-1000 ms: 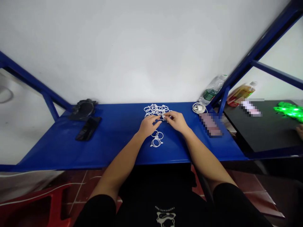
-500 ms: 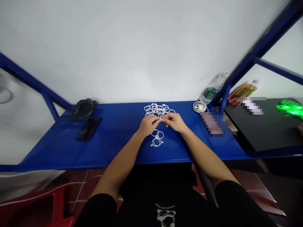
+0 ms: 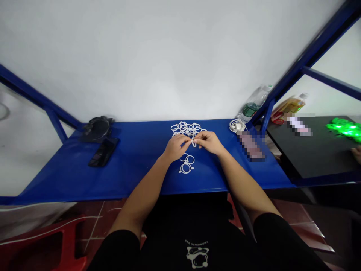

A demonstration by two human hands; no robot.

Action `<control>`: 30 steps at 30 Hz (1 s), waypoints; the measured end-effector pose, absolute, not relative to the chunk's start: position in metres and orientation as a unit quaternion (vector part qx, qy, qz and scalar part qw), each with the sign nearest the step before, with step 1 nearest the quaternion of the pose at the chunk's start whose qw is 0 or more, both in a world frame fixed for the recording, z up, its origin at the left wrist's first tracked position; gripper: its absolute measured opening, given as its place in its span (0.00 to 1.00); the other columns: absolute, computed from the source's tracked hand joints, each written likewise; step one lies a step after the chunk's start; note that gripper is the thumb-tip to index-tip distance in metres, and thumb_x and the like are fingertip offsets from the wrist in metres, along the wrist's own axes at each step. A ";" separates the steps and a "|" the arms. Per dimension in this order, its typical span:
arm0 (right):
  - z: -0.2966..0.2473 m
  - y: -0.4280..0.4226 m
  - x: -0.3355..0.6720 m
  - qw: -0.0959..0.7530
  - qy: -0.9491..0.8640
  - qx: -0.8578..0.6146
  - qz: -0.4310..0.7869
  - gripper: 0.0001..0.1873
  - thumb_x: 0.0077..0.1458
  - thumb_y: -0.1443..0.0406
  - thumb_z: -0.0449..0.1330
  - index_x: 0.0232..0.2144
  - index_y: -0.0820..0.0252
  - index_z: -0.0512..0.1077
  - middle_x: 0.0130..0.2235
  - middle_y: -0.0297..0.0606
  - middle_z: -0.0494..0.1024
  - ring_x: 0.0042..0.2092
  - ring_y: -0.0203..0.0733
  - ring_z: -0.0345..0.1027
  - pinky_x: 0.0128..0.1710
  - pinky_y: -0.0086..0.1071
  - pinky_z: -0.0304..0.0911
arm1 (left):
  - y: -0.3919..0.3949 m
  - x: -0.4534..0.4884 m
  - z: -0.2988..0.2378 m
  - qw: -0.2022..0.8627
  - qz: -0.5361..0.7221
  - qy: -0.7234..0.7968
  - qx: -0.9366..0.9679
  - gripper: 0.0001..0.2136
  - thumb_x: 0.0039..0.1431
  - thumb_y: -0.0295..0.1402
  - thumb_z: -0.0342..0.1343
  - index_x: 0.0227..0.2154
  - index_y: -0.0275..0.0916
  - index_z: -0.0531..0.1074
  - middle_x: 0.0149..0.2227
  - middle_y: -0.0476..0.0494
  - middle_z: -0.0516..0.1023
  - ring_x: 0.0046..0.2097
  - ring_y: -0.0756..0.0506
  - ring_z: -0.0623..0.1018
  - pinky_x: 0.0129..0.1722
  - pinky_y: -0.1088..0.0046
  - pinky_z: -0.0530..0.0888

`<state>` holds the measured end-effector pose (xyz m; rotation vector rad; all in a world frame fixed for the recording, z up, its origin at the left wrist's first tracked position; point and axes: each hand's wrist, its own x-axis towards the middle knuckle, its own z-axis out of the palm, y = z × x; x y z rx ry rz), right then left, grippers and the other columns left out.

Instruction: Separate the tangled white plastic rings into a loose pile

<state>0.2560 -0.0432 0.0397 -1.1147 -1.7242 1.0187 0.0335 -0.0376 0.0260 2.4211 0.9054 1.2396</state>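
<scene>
Over toward the far edge of the bench (image 3: 84,182), left hand (image 3: 175,148) and right hand (image 3: 209,142) pinch a white ring (image 3: 194,143) beside piled rings (image 3: 182,125).

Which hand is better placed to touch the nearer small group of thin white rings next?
Probably the left hand: it is closer to that group of thin white rings, while the right hand lies farther right. Both hands pinch another white ring.

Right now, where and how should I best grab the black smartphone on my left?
I'd probably grip the black smartphone by its long edges, around the nearer half, coming from above and from your side. It lies flat and slanted, with a dark bundle close to its far end, while nothing covers the nearer half.
</scene>
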 end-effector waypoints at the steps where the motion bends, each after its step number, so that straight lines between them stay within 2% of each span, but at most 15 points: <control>1: 0.042 -0.042 0.262 0.412 -0.699 -0.467 0.352 0.21 0.58 0.47 0.67 0.36 0.59 0.79 0.29 0.37 0.82 0.27 0.38 0.73 0.29 0.30 0.67 | -0.038 0.032 0.028 0.137 0.428 0.308 0.838 0.06 0.69 0.33 0.56 0.37 0.41 0.77 0.40 0.43 0.83 0.44 0.44 0.80 0.50 0.61 0.76; 4: 0.044 -0.037 0.277 0.356 -0.734 -0.551 0.175 0.11 0.63 0.57 0.64 0.37 0.57 0.80 0.37 0.39 0.85 0.35 0.41 0.76 0.37 0.33 0.67 | -0.039 0.029 0.030 0.148 0.415 0.285 0.852 0.03 0.62 0.27 0.58 0.35 0.41 0.75 0.45 0.42 0.82 0.49 0.43 0.80 0.53 0.58 0.75; 6: 0.043 -0.034 0.283 0.281 -0.749 -0.585 0.135 0.07 0.62 0.60 0.65 0.39 0.55 0.81 0.39 0.37 0.85 0.37 0.43 0.76 0.38 0.33 0.65 | -0.039 0.027 0.029 0.171 0.384 0.280 0.863 0.05 0.58 0.24 0.58 0.32 0.41 0.74 0.45 0.43 0.83 0.48 0.43 0.81 0.51 0.59 0.76; 9: 0.037 -0.032 0.281 0.187 -0.767 -0.599 0.131 0.10 0.59 0.61 0.68 0.43 0.52 0.80 0.42 0.36 0.85 0.41 0.44 0.76 0.39 0.32 0.65 | -0.043 0.028 0.027 0.190 0.318 0.297 0.880 0.04 0.56 0.25 0.60 0.31 0.41 0.74 0.38 0.46 0.83 0.41 0.44 0.81 0.46 0.63 0.77; 11: 0.034 -0.032 0.278 0.151 -0.779 -0.595 0.125 0.13 0.57 0.61 0.70 0.46 0.52 0.80 0.45 0.38 0.83 0.44 0.46 0.76 0.40 0.32 0.65 | -0.046 0.032 0.026 0.187 0.288 0.312 0.886 0.01 0.58 0.30 0.63 0.31 0.42 0.76 0.35 0.47 0.83 0.38 0.44 0.81 0.42 0.65 0.76; 13: 0.034 -0.033 0.276 0.130 -0.787 -0.592 0.116 0.15 0.57 0.61 0.70 0.47 0.53 0.80 0.48 0.41 0.81 0.47 0.47 0.75 0.41 0.33 0.66 | -0.047 0.035 0.025 0.182 0.276 0.327 0.885 0.03 0.60 0.35 0.64 0.34 0.42 0.78 0.34 0.47 0.83 0.37 0.44 0.80 0.40 0.66 0.75; 16: 0.038 -0.035 0.280 0.115 -0.784 -0.600 0.110 0.13 0.58 0.59 0.69 0.45 0.54 0.80 0.49 0.43 0.80 0.48 0.49 0.75 0.42 0.34 0.66 | -0.046 0.037 0.024 0.179 0.272 0.353 0.877 0.04 0.63 0.35 0.63 0.35 0.42 0.80 0.35 0.47 0.83 0.37 0.45 0.80 0.40 0.67 0.75; 19: 0.041 -0.036 0.282 0.100 -0.792 -0.591 0.115 0.07 0.59 0.62 0.67 0.41 0.53 0.81 0.47 0.41 0.80 0.47 0.48 0.74 0.42 0.33 0.66 | -0.043 0.036 0.023 0.180 0.268 0.363 0.874 0.03 0.64 0.34 0.62 0.35 0.42 0.80 0.36 0.47 0.84 0.38 0.45 0.80 0.41 0.67 0.75; 23: 0.039 -0.037 0.278 0.107 -0.809 -0.567 0.114 0.04 0.59 0.66 0.65 0.37 0.54 0.81 0.45 0.39 0.80 0.45 0.45 0.74 0.42 0.32 0.64 | -0.043 0.036 0.022 0.181 0.276 0.367 0.870 0.04 0.64 0.34 0.62 0.39 0.42 0.81 0.39 0.47 0.85 0.39 0.45 0.81 0.44 0.66 0.75; 25: 0.038 -0.038 0.275 0.137 -0.811 -0.555 0.126 0.03 0.57 0.66 0.66 0.35 0.55 0.81 0.43 0.39 0.80 0.43 0.43 0.74 0.42 0.31 0.64 | -0.042 0.037 0.020 0.179 0.278 0.376 0.866 0.05 0.65 0.33 0.62 0.42 0.42 0.81 0.40 0.47 0.85 0.40 0.45 0.81 0.45 0.66 0.76; 30: 0.037 -0.041 0.262 0.339 -0.795 -0.455 0.214 0.04 0.59 0.64 0.64 0.34 0.58 0.79 0.36 0.37 0.80 0.34 0.39 0.70 0.37 0.32 0.65 | -0.039 0.039 0.014 0.155 0.314 0.366 0.862 0.08 0.70 0.34 0.57 0.44 0.42 0.81 0.42 0.45 0.85 0.44 0.43 0.82 0.47 0.65 0.75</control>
